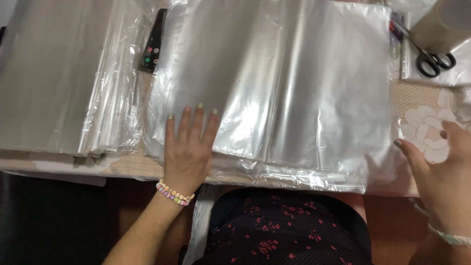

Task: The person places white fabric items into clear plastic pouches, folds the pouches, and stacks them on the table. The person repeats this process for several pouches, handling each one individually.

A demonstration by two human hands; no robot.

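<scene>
A stack of clear plastic bags [294, 88] lies flat in the middle of the table, filling most of the space in front of the person; the sheets are glossy and silvery under the light, with long soft creases running top to bottom and a loose, crinkled fringe of edges along the near side. The left hand [189, 147] rests palm down on the stack's near left corner, fingers straight and close together, flat and open, pressing on the plastic and gripping nothing; a bracelet of pastel beads [174, 193] sits at its wrist. The right hand [439, 169] is at the right edge of the table, just beside the stack and not touching it, over a lace tablecloth with a pale flower pattern [427, 122]; its fingers are loosely spread, open and empty, thumb pointing toward the bags. A second pile of clear bags [59, 78] lies to the left, with a dark remote control [153, 41] between the two piles. Black-handled scissors [431, 61] and a roll of brown tape [444, 24] sit at the far right
</scene>
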